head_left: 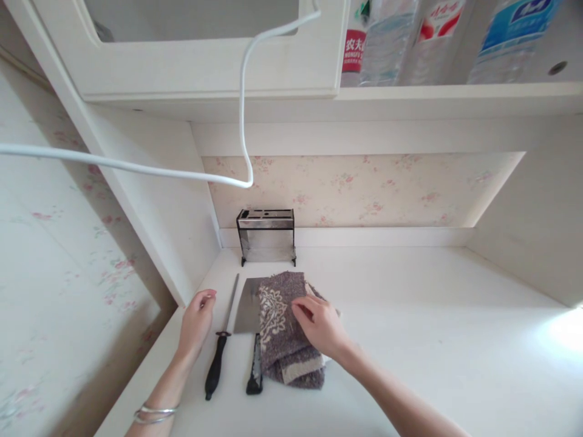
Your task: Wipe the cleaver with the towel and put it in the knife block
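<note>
A folded grey-brown towel (pixel 285 325) with a cream flower pattern lies on the white counter. My right hand (pixel 319 321) rests over its right side, thumb and fingers pinched together at the cloth. Partly under the towel is a cleaver (pixel 248 306), its wide blade pointing away and its worn black handle toward me. Left of the cleaver lies a sharpening steel (pixel 221 346) with a black handle, its rod pointing toward the back. My left hand (pixel 199 315) hovers beside the steel, fingers curled in, apart from it, with nothing visible in them.
A metal knife rack (pixel 266 233) with a black frame stands against the back wall. Overhead hangs a cabinet (pixel 209 67) with plastic bottles (pixel 387 45) on its open shelf. A white cable (pixel 182 174) droops across the upper left. Side panels bound the counter (pixel 432 340).
</note>
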Action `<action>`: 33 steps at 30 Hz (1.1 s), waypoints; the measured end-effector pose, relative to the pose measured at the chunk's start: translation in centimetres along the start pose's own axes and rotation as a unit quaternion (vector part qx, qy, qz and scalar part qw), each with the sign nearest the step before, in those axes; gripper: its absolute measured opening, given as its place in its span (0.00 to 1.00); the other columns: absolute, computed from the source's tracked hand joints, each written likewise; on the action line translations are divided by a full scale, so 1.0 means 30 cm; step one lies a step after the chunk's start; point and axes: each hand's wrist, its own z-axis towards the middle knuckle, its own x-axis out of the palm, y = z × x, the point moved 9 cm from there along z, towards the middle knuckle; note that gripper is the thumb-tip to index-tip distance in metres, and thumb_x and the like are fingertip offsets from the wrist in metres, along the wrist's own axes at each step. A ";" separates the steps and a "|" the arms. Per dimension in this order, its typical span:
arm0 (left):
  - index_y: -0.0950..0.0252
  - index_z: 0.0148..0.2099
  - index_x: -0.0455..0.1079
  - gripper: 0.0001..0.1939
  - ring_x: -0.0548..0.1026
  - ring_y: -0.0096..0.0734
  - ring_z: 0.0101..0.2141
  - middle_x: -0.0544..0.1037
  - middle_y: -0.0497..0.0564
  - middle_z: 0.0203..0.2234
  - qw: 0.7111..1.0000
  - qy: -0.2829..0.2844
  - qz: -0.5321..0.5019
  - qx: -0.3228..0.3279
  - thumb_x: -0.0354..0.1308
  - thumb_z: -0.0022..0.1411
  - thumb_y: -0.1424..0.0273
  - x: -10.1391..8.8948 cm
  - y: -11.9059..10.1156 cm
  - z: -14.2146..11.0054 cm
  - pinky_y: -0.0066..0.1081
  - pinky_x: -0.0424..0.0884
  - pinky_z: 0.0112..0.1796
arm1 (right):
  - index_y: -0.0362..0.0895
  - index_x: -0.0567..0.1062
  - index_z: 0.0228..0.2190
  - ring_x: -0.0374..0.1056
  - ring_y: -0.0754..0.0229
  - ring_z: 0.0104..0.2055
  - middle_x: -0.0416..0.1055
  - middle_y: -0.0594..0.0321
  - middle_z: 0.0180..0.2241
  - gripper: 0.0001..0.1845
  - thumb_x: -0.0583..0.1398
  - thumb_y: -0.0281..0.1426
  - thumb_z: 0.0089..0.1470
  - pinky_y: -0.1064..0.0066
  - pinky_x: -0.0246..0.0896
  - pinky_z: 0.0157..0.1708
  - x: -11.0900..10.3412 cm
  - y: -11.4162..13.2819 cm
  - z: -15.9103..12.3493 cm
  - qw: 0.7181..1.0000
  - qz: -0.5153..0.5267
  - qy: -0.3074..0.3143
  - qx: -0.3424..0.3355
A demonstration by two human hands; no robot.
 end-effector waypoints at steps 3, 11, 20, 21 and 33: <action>0.61 0.40 0.69 0.15 0.70 0.35 0.28 0.74 0.49 0.28 0.999 -0.032 0.011 0.030 0.50 0.57 0.58 -0.028 -0.096 -0.059 0.31 0.63 0.32 | 0.47 0.76 0.33 0.64 0.63 0.26 0.71 0.64 0.26 0.16 0.51 0.38 0.58 0.73 0.55 0.29 -0.059 -0.108 -0.107 0.998 0.021 0.008 0.051; 0.60 0.40 0.72 0.13 0.62 0.29 0.19 0.68 0.46 0.17 0.932 0.298 -0.059 0.198 0.50 0.60 0.62 0.318 -0.576 -0.503 0.29 0.54 0.22 | 0.45 0.77 0.31 0.44 0.68 0.17 0.52 0.71 0.14 0.15 0.54 0.40 0.55 0.74 0.37 0.19 -0.065 -0.261 -0.232 0.976 0.123 0.074 0.164; 0.64 0.39 0.70 0.12 0.69 0.32 0.29 0.74 0.51 0.28 0.898 0.389 -0.141 0.147 0.49 0.62 0.63 0.617 -0.548 -0.649 0.28 0.61 0.33 | 0.42 0.75 0.30 0.61 0.65 0.27 0.68 0.66 0.26 0.07 0.58 0.30 0.47 0.74 0.55 0.28 -0.028 -0.280 -0.251 0.921 0.345 0.031 0.179; 0.64 0.41 0.70 0.13 0.68 0.31 0.29 0.74 0.50 0.27 0.900 0.385 -0.145 0.143 0.49 0.63 0.62 0.619 -0.533 -0.647 0.28 0.61 0.33 | 0.43 0.74 0.33 0.61 0.66 0.26 0.68 0.67 0.28 0.09 0.59 0.30 0.46 0.75 0.55 0.27 -0.036 -0.296 -0.253 0.905 0.378 0.014 0.196; 0.67 0.43 0.71 0.23 0.66 0.28 0.25 0.72 0.48 0.25 0.895 0.401 -0.188 0.055 0.51 0.59 0.52 0.643 -0.458 -0.609 0.26 0.60 0.27 | 0.47 0.69 0.37 0.71 0.62 0.36 0.64 0.60 0.48 0.15 0.65 0.33 0.46 0.70 0.65 0.38 -0.095 -0.313 -0.233 0.889 0.430 -0.076 0.137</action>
